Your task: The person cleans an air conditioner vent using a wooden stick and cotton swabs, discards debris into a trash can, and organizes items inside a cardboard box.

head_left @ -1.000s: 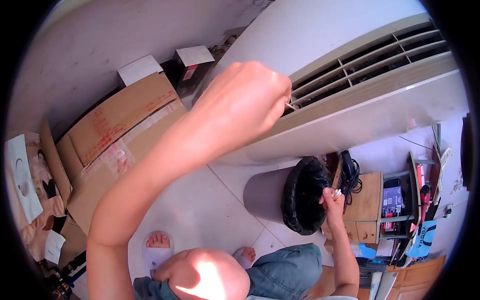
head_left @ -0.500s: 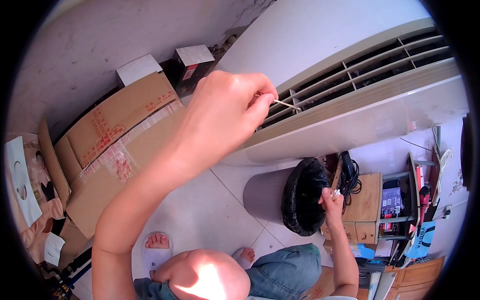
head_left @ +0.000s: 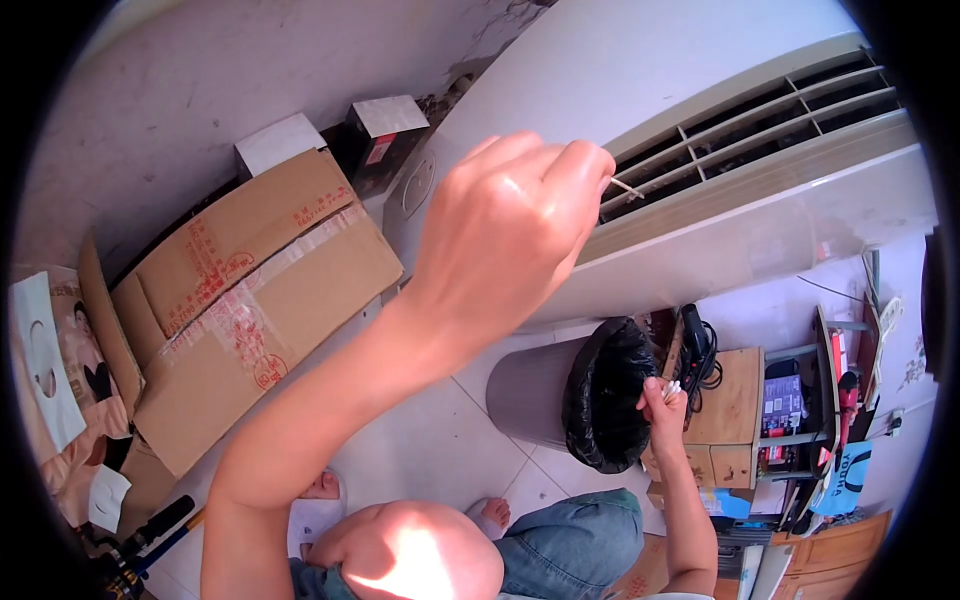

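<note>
My left hand (head_left: pixel 515 225) is raised with its fingers closed around a thin cotton swab (head_left: pixel 627 187). The swab's far end reaches the slats of a dusty vent grille (head_left: pixel 742 159) on a large white appliance (head_left: pixel 690 70); whether the tip touches a slat I cannot tell. Lower right, my right hand (head_left: pixel 663 412) is closed on a small bunch of cotton swabs (head_left: pixel 672 389), their white tips sticking out. That hand is beside the mouth of a grey trash bin (head_left: pixel 532 390) lined with a black bag (head_left: pixel 605 415).
A large taped cardboard box (head_left: pixel 290 310) lies at left, with smaller boxes (head_left: pixel 390 115) by the wall. Behind the bin are a wooden cabinet (head_left: pixel 725 400), a hair dryer (head_left: pixel 694 335) with a black cord, and a cluttered shelf (head_left: pixel 830 390). My knees (head_left: pixel 420 550) are below.
My left hand has moved right and slightly up along the grille with its swab, its back now turned more toward me. My right hand has stayed in place.
</note>
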Available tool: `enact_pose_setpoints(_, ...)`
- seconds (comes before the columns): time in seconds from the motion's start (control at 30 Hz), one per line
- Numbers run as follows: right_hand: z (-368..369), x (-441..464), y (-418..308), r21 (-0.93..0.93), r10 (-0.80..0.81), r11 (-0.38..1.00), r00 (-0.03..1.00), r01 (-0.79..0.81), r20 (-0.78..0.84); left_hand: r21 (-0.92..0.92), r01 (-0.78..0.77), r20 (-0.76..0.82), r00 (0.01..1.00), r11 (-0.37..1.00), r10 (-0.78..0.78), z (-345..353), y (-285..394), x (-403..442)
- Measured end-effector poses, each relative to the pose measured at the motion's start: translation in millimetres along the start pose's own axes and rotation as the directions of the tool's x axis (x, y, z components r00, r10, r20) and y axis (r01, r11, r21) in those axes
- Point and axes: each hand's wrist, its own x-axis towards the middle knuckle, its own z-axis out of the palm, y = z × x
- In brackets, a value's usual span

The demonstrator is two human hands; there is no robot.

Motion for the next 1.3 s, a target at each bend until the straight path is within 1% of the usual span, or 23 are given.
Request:
enact_pose_setpoints(0.07,1,1,-1,0.01,-0.011,1.0,1.0,0.011,0.002,-0.018,-0.023,-0.044,0.999,1.0,0.023,3,0,4)
enact_pose_setpoints(0.27,7,2,-13,0.052,-0.033,0.998,0.999,0.03,0.04,-0.021,-0.091,-0.083,0.993,0.996,0.089,11,5,24)
enact_pose_setpoints(0.37,8,2,-20,0.062,-0.06,0.996,0.997,0.058,0.047,-0.051,-0.089,-0.092,0.992,0.995,0.084,7,9,29)
enact_pose_setpoints(0.47,13,2,-30,0.078,-0.086,0.994,0.993,0.08,0.075,-0.01,-0.06,-0.078,0.995,0.998,0.059,-10,10,19)
enact_pose_setpoints(0.5,15,0,-39,0.088,-0.085,0.993,0.992,0.077,0.097,0.006,-0.046,-0.04,0.998,0.999,0.046,-19,11,13)
enact_pose_setpoints(0.53,18,-3,-48,0.101,-0.081,0.992,0.99,0.07,0.114,-0.025,0.008,0.009,1.0,1.0,-0.008,-28,16,6)
enact_pose_setpoints(0.6,27,-4,-72,0.15,-0.177,0.976,0.975,0.156,0.137,-0.097,0.129,0.129,0.985,0.987,-0.116,-40,30,-9)
enact_pose_setpoints(0.63,32,-4,-83,0.205,-0.251,0.954,0.957,0.219,0.145,-0.139,0.13,0.173,0.979,0.982,-0.105,-38,33,-17)
enact_pose_setpoints(0.7,32,-7,-106,0.234,-0.293,0.94,0.938,0.248,0.183,-0.23,0.148,0.259,0.962,0.962,-0.086,-30,41,-34)
enact_pose_setpoints(0.73,29,-9,-116,0.215,-0.269,0.951,0.938,0.223,0.219,-0.273,0.165,0.289,0.954,0.948,-0.083,-25,45,-41)
enact_pose_setpoints(0.8,28,-11,-128,0.27,-0.259,0.947,0.913,0.175,0.314,-0.334,0.191,0.333,0.94,0.923,-0.074,-17,52,-50)
enact_pose_setpoints(0.83,34,-11,-130,0.299,-0.289,0.933,0.915,0.203,0.282,-0.341,0.154,0.352,0.936,0.927,-0.027,-13,54,-52)
enact_pose_setpoints(0.93,40,-7,-118,0.146,-0.388,0.92,0.899,0.364,0.201,-0.336,0.111,0.399,0.916,0.935,0.035,-7,57,-59)
enact_pose_setpoints(0.97,35,-9,-119,0.103,-0.379,0.925,0.9,0.365,0.215,-0.331,0.037,0.332,0.94,0.943,0.079,-4,55,-60)
enact_pose_setpoints(1.0,30,-9,-112,0.125,-0.398,0.917,0.891,0.379,0.22,-0.316,0.03,0.313,0.947,0.948,0.075,-7,51,-62)
enact_pose_setpoints(1.03,24,-9,-106,0.143,-0.322,0.943,0.93,0.3,0.177,-0.295,0.024,0.291,0.954,0.955,0.066,-12,46,-63)
enact_pose_setpoints(1.07,14,-4,-90,0.156,-0.25,0.959,0.965,0.235,0.084,-0.271,0.016,0.265,0.963,0.962,0.059,-17,41,-63)
enact_pose_setpoints(1.1,5,3,-73,0.116,-0.13,0.985,0.991,0.128,0.015,-0.225,0.091,0.279,0.96,0.97,-0.025,-27,30,-58)
enact_pose_setpoints(1.13,-3,15,-45,0.062,-0.077,0.995,0.996,0.079,-0.035,-0.195,0.168,0.215,0.969,0.966,-0.125,-32,18,-54)
enact_pose_setpoints(1.17,-14,24,-9,-0.156,-0.125,0.981,0.99,0.115,-0.057,-0.148,0.265,0.171,0.956,0.953,-0.24,-34,9,-48)
enact_pose_setpoints(1.2,-25,26,18,-0.319,-0.045,0.947,0.996,0.019,-0.073,-0.111,0.368,0.125,0.927,0.923,-0.355,-35,0,-42)
enact_pose_setpoints(1.27,-33,21,59,-0.398,0.053,0.914,0.997,-0.073,-0.062,-0.116,0.294,0.112,0.953,0.949,-0.281,-30,-23,-35)
enact_pose_setpoints(1.3,-39,17,84,-0.426,0.08,0.901,0.997,-0.079,-0.016,-0.122,0.254,0.109,0.964,0.959,-0.242,-28,-30,-33)
